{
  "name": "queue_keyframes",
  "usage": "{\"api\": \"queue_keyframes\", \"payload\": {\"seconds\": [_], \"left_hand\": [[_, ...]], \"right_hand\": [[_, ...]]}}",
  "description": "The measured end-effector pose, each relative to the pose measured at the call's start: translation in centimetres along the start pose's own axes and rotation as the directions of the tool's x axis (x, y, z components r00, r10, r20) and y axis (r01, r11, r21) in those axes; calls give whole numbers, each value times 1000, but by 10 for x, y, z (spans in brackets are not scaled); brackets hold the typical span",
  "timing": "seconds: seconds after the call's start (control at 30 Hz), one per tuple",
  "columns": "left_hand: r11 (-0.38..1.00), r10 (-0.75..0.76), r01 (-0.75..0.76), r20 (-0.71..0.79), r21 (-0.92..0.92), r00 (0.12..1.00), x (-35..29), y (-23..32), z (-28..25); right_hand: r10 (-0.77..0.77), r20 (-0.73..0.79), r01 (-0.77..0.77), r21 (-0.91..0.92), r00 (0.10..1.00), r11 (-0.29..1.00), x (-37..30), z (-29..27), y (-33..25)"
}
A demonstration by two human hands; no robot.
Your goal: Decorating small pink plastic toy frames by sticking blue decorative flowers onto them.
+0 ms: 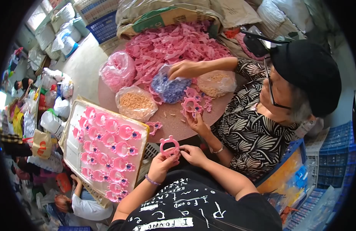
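Near the round table's front edge, my left hand [162, 166] is closed on a pink plastic ring piece [170, 144] with small knobs around its rim. My right hand [194, 156] has its fingers pinched together at the lower right of that piece, touching it; the fingertips are partly hidden. To my left, a white tray [70, 154] bears rows of similar pink ring pieces [126, 131] with dark blue parts on them. One more pink piece [155, 126] lies at the table's edge, just beyond my hands.
A co-worker [258, 111] sits at right, one hand holding a pink piece [191, 104], the other over a bag of blue parts [170, 89]. Bags of tan parts [135, 102] and pink parts [118, 69] stand on the table [170, 125] before a pink heap [174, 46].
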State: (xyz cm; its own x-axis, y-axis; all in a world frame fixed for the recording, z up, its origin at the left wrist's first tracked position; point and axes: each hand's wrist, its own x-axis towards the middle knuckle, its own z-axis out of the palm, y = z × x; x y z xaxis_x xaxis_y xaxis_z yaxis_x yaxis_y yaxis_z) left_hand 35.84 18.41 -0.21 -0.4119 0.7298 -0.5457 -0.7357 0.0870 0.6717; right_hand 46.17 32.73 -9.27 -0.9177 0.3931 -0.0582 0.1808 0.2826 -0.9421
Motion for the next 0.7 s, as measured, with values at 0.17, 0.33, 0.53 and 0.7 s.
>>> {"api": "queue_keyframes", "payload": {"seconds": [0.17, 0.33, 0.53, 0.7], "left_hand": [[1000, -24, 24, 59, 2, 998, 2, -9, 6], [1000, 6, -5, 63, -15, 998, -5, -8, 8], [999, 16, -13, 49, -45, 999, -7, -6, 5], [1000, -8, 9, 55, -19, 998, -8, -6, 7]], "right_hand": [[149, 84, -146, -40, 985, 988, -11, -7, -21], [81, 145, -69, -88, 986, 994, -12, 3, -15], [73, 172, -52, -125, 982, 991, -13, 4, -19], [65, 141, -45, -141, 988, 989, -16, 3, -16]]}}
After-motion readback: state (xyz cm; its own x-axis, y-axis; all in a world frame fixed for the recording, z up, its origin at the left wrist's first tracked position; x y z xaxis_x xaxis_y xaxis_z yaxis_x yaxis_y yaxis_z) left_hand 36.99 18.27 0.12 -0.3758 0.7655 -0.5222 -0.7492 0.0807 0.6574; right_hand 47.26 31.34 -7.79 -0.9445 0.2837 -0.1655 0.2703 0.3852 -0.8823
